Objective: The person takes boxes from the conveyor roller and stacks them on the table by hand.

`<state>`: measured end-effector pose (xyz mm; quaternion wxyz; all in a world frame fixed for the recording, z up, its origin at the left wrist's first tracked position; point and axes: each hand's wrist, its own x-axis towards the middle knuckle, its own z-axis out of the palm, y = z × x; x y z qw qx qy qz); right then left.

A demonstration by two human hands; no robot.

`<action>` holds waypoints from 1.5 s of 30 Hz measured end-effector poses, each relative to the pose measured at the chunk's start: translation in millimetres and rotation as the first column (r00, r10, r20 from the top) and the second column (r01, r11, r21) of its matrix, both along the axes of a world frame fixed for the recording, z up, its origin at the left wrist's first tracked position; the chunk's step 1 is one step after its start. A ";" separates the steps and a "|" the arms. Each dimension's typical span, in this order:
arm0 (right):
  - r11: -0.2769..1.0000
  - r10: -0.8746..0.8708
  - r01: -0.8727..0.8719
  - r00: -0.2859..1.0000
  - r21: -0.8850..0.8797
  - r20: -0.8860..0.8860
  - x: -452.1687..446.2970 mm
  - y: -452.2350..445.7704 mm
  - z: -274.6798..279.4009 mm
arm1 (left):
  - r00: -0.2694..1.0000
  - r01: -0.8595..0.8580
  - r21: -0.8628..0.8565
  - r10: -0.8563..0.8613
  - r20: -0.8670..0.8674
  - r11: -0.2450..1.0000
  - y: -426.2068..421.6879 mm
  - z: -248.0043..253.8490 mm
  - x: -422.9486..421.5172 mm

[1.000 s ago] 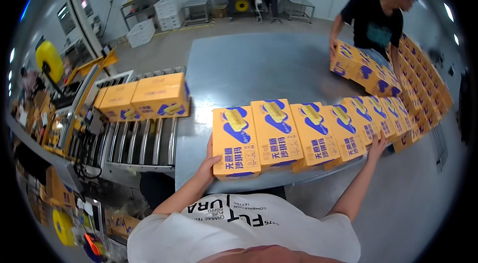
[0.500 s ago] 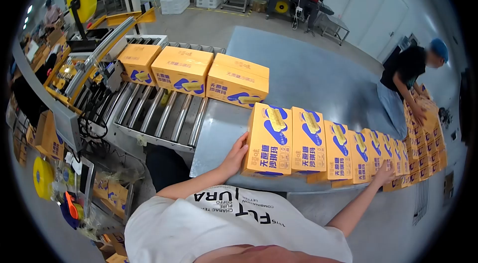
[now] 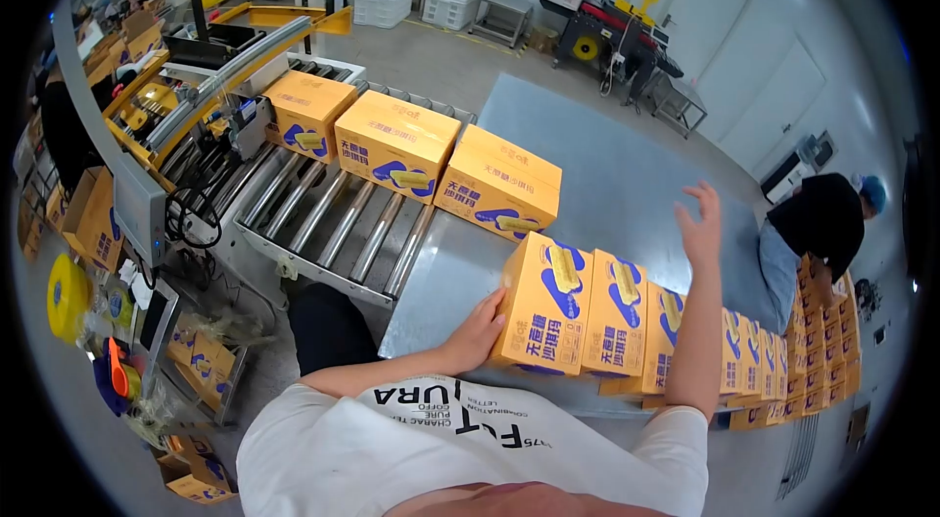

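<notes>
A row of upright yellow cartons with blue print stands along the near edge of the metal table (image 3: 607, 164). Against the left side of the end carton (image 3: 541, 306), my left hand (image 3: 477, 331) rests with its fingers lying flat. My right hand (image 3: 699, 226) is raised over the row, fingers spread and nothing in them. The forearm below it covers part of the cartons behind. Beyond the row, a sealed carton (image 3: 501, 182) lies at the table's left edge, and another carton (image 3: 397, 147) sits beside it on the roller conveyor (image 3: 338, 218).
A carton-taping machine (image 3: 220, 91) with a yellow tape reel stands at the left, a third carton (image 3: 311, 114) at its outlet. At the right, a co-worker (image 3: 821, 223) bends over stacked cartons (image 3: 822, 351). White crates (image 3: 383, 6) sit on the floor behind.
My right hand has left the far part of the row and risen over it, fingers spreading. My left hand stays at the end carton. The co-worker has bent lower, and the camera view has shifted.
</notes>
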<state>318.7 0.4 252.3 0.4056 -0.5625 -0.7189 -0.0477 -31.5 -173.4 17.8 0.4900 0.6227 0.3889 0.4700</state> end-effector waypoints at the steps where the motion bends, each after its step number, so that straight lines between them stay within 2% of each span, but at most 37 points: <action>1: 0.999 0.032 -0.031 0.999 -0.012 0.010 -8.8 18.4 -3.0 | 1.000 -0.002 0.013 0.002 -0.012 1.000 0.5 -1.7 0.2; 3: 0.995 0.092 -0.091 0.995 -0.038 0.023 -23.8 53.7 -10.9 | 1.000 -0.001 0.028 0.002 -0.027 1.000 1.8 -3.6 0.2; 6: 0.996 0.085 -0.077 0.971 -0.045 0.222 -37.8 102.5 -35.1 | 0.999 0.001 0.029 0.001 -0.050 1.000 1.4 -3.1 -1.7; 9: 0.997 0.082 -0.077 0.940 -0.028 0.331 -44.1 132.4 -89.6 | 0.996 -0.010 0.020 0.011 -0.089 1.000 -0.9 3.4 -3.7; 11: 0.934 0.294 -0.166 0.859 -0.317 0.418 -33.4 143.5 -140.2 | 0.996 -0.010 0.014 0.011 -0.092 1.000 -1.6 3.5 -4.0; 12: 0.871 0.405 -0.194 0.804 -0.451 0.435 -38.8 142.2 -142.7 | 0.995 -0.013 0.017 0.014 -0.094 1.000 1.1 3.4 -4.1; 15: 0.887 0.397 -0.207 0.799 -0.414 0.452 -52.5 132.5 -136.7 | 0.996 0.013 -0.056 -0.008 0.093 0.998 4.6 -14.5 1.1; 18: 0.865 0.449 -0.378 0.876 -0.332 0.174 -70.8 118.3 -118.6 | 0.977 -0.002 -0.123 0.028 0.214 0.992 9.2 -17.2 5.6; 21: 0.830 0.486 -0.353 0.838 -0.432 0.248 -64.7 114.1 -116.7 | 0.956 0.001 -0.297 0.086 0.280 0.955 11.3 -5.1 4.2; 24: 0.846 0.430 -0.303 0.875 -0.439 0.222 -54.6 124.4 -126.4 | 0.898 0.056 -0.546 0.197 0.394 0.836 17.7 16.8 3.5; 26: 0.874 0.337 -0.195 0.903 -0.445 0.266 -48.8 128.1 -122.2 | 0.848 0.080 -0.589 0.256 0.464 0.804 44.4 -1.6 -2.5; 28: 0.906 0.227 -0.093 0.930 -0.412 0.289 -41.3 129.9 -119.4 | 0.771 0.089 -0.619 0.339 0.539 0.780 73.2 3.8 -7.0; 30: 0.941 0.092 0.010 0.954 -0.337 0.284 -27.6 133.3 -117.7 | 0.784 -0.059 -0.517 0.360 0.505 0.854 100.9 31.1 0.2; 32: 0.933 -0.013 0.018 1.000 -0.360 0.016 -10.7 151.2 -127.6 | 0.774 -0.136 -0.401 0.349 0.527 0.906 119.3 37.6 12.1; 33: 0.929 -0.068 0.020 0.991 -0.369 -0.115 -0.8 157.5 -131.7 | 0.758 -0.142 -0.344 0.325 0.566 0.928 132.4 27.3 17.0; 35: 0.941 -0.043 -0.008 0.989 -0.337 -0.142 10.7 158.6 -135.7 | 0.719 -0.108 -0.256 0.253 0.647 0.961 155.0 -13.3 25.8; 36: 0.948 -0.026 -0.026 0.987 -0.316 -0.158 8.0 159.5 -136.8 | 0.808 -0.154 -0.248 0.266 0.526 0.956 159.7 -41.6 28.4; 39: 0.971 0.069 -0.071 0.997 -0.227 -0.018 -3.6 153.8 -135.0 | 0.803 -0.104 -0.287 0.250 0.541 0.952 157.4 -21.2 25.9; 42: 0.848 0.185 -0.060 0.965 -0.527 0.187 -19.9 134.9 -109.8 | 0.822 -0.101 -0.347 0.275 0.500 0.932 159.2 -27.2 21.0; 45: 0.790 0.095 0.121 0.944 -0.600 0.316 -48.1 117.2 -82.0 | 0.822 -0.139 -0.378 0.320 0.471 0.915 162.4 -20.3 19.3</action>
